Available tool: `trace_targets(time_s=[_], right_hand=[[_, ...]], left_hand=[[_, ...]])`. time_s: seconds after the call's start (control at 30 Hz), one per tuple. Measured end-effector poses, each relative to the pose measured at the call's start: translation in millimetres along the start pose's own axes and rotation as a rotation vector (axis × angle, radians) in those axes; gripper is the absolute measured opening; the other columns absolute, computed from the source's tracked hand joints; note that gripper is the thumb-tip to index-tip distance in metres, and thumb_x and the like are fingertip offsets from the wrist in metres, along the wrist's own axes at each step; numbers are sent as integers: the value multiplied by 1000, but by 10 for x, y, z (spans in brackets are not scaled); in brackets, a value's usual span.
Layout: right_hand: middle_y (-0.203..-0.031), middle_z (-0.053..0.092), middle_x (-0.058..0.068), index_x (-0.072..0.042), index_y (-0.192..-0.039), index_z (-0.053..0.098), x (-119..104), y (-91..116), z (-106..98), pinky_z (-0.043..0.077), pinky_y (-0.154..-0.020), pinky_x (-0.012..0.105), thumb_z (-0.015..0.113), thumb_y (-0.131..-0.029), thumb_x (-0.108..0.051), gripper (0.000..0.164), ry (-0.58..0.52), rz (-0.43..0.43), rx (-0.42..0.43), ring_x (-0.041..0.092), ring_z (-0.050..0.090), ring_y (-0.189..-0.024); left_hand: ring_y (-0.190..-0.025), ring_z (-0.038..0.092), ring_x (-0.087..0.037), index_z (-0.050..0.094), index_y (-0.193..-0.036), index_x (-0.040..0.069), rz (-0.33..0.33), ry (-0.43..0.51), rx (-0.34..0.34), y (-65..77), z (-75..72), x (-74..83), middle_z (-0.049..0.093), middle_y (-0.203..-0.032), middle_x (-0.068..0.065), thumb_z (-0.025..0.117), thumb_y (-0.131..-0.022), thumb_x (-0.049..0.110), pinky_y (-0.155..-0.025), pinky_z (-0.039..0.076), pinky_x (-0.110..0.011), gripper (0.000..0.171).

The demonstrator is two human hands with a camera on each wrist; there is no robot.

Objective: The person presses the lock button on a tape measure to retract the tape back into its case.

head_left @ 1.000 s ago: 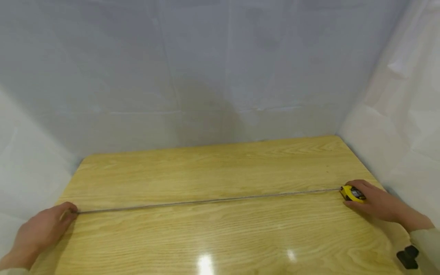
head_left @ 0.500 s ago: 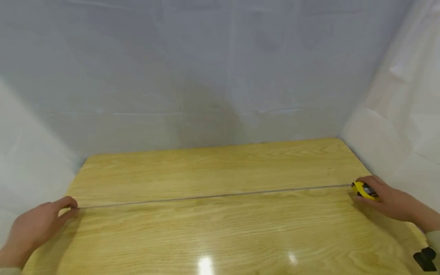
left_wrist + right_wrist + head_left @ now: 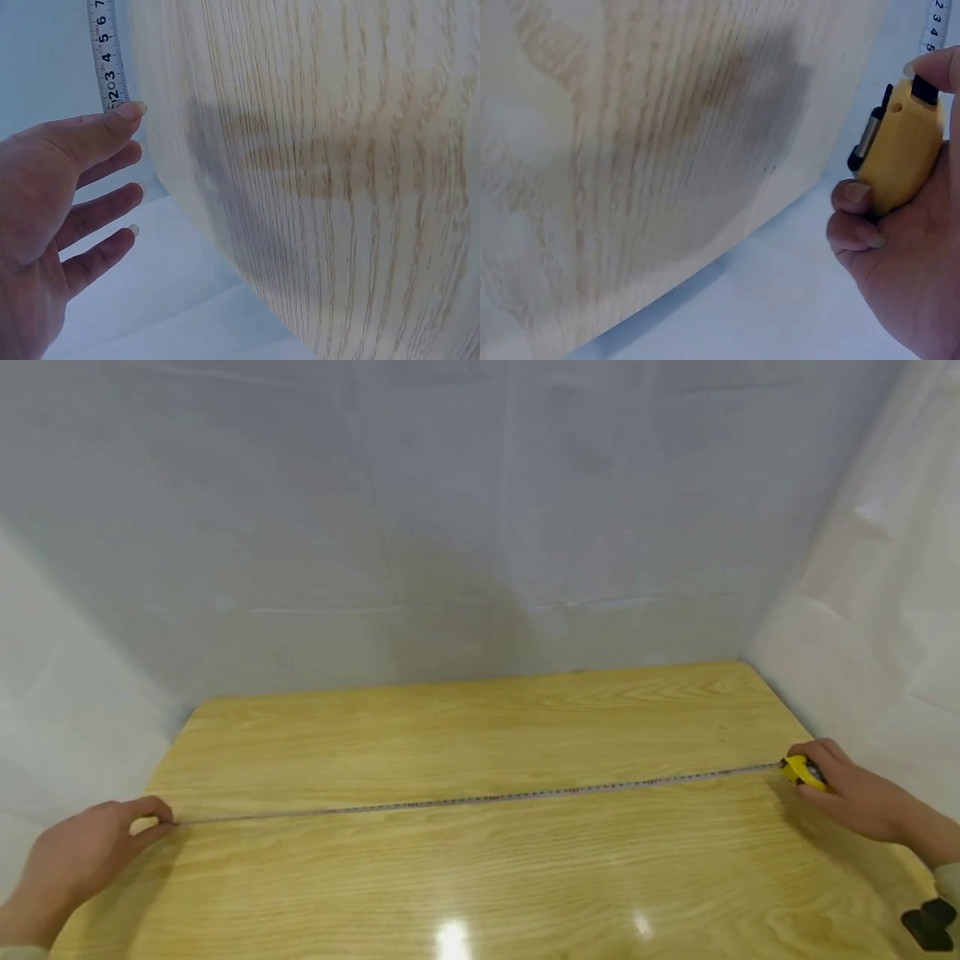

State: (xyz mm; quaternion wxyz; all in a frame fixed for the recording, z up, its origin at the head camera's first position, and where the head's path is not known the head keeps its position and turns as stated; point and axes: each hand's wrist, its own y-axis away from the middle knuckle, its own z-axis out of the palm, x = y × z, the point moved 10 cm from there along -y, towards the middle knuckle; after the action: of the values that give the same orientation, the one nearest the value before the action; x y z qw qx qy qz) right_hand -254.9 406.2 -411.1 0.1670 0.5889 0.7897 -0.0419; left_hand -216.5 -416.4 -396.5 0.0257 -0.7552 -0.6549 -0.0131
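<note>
A yellow and black tape measure sits in my right hand near the table's right side. In the right wrist view the fingers curl round its yellow case, with the thumb by the slot where the blade comes out. The metal blade stretches leftward across the table, its printed marks visible. At the left side my left hand pinches the blade's end between thumb and finger. The left wrist view shows the numbered blade running up from that pinch, the other fingers apart. The end hook is hidden.
Under the tape lies a light wood-grain table with rounded far corners. Pale sheeting hangs behind it and on both sides. A small black object is by the right sleeve at the lower right.
My right hand has moved right and slightly away with the tape case, drawing out more blade. The blade has turned so its marked face shows. My left hand keeps its pinch, nearly still.
</note>
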Motion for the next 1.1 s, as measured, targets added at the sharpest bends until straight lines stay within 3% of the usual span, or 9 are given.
trace_targets(time_s=[0.27,0.43,0.57,0.83,0.97,1.1], right_hand=[[-115,29,26,7,-127,29,-3,60,29,35,-62,23,50,-100,-10,38,-85,-61,21,20,36,-85],[-118,27,28,5,-131,28,-54,66,-13,37,-59,24,56,-96,-4,45,-99,-114,73,16,36,-84],[-119,28,27,3,-132,30,-41,53,-18,40,-58,24,60,-93,-4,50,-122,-100,72,14,37,-83],[-117,37,21,-1,-129,38,-2,50,-25,43,-58,25,65,-90,-8,48,-122,-98,71,8,41,-83],[-117,39,18,-2,-129,40,-13,46,-30,43,-59,24,67,-89,-7,48,-109,-108,89,3,41,-83],[-117,40,17,-3,-129,41,-59,36,-29,42,-59,25,67,-88,-7,49,-111,-117,95,5,41,-83]], left_hand=[[-56,53,-11,71,-89,17,34,-2,-26,-45,8,27,69,-80,-5,74,-82,24,-47,44,-33,10],[-56,54,-11,72,-87,18,36,-6,-34,-45,23,22,69,-80,-4,74,-81,24,-47,45,-33,8],[-56,53,-11,72,-88,18,33,-9,-37,-52,37,7,70,-82,-6,74,-81,24,-47,44,-33,9],[-63,59,-18,71,-87,19,29,-10,-54,-54,16,-11,70,-86,-8,74,-82,25,-51,48,-38,9],[-61,57,-15,71,-86,20,28,-7,-71,-56,34,-26,70,-84,-6,74,-82,25,-50,47,-37,7],[-59,55,-12,71,-84,22,48,-3,-48,-61,7,-2,69,-81,-3,76,-80,24,-49,46,-36,7]])
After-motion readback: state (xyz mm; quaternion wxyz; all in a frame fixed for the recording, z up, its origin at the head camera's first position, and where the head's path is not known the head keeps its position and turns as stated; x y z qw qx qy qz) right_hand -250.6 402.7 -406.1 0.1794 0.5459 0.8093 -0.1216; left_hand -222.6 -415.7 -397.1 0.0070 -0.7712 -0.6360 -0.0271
